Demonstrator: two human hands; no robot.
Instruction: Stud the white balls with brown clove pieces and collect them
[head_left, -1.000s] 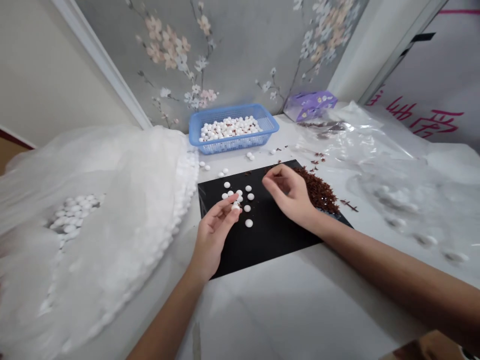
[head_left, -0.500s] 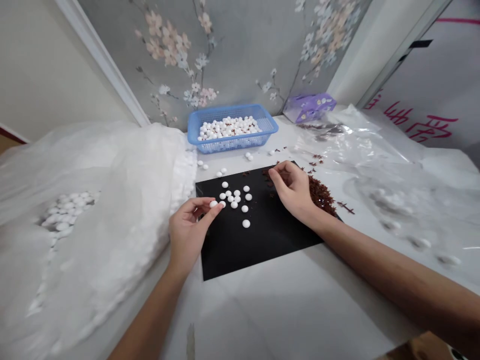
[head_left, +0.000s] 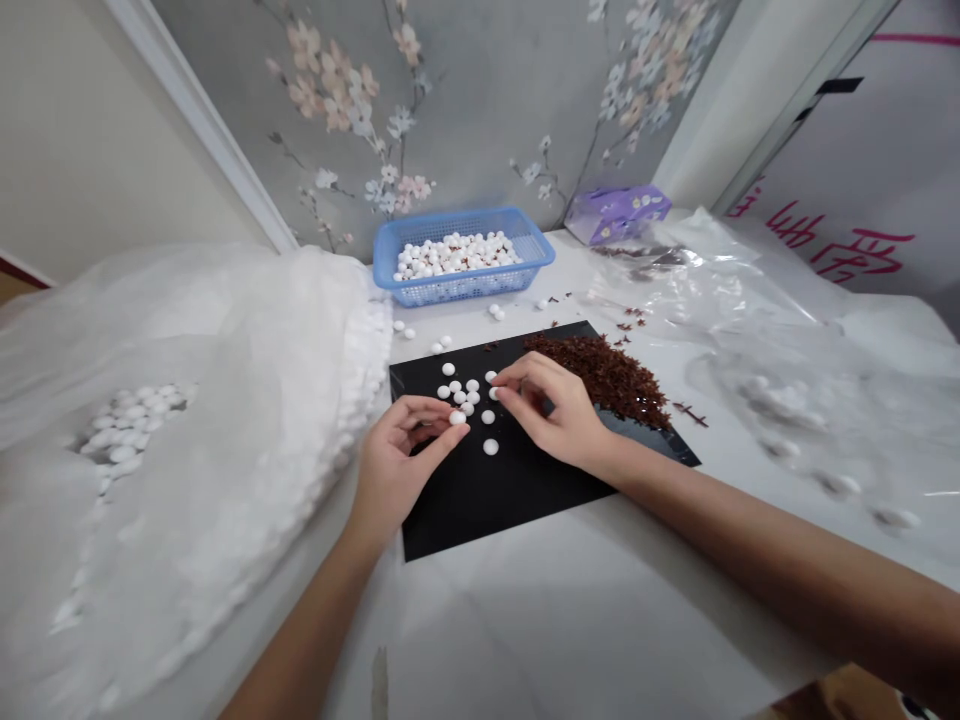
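Between the thumb and fingertips of my left hand (head_left: 401,455) is a small white ball (head_left: 457,417), held over the left part of a black mat (head_left: 517,490). My right hand (head_left: 551,410) is pinched just to the right, by two white balls partly behind its fingertips; whatever it holds is too small or hidden to make out. Several loose white balls (head_left: 490,447) lie on the mat between and around my hands. A heap of small brown star-shaped pieces (head_left: 611,375) covers the mat's back right, behind my right hand.
A blue plastic basket (head_left: 465,292) of white balls, with brown bits among them, stands against the wall. Left is a big translucent bag (head_left: 247,480) of white balls. Clear plastic bags (head_left: 675,270) and a purple packet (head_left: 619,213) lie right. Stray balls (head_left: 441,345) dot the table.
My right hand has moved left and toward me, from the brown heap to the white balls. My left hand has shifted right with a white ball in its fingers.
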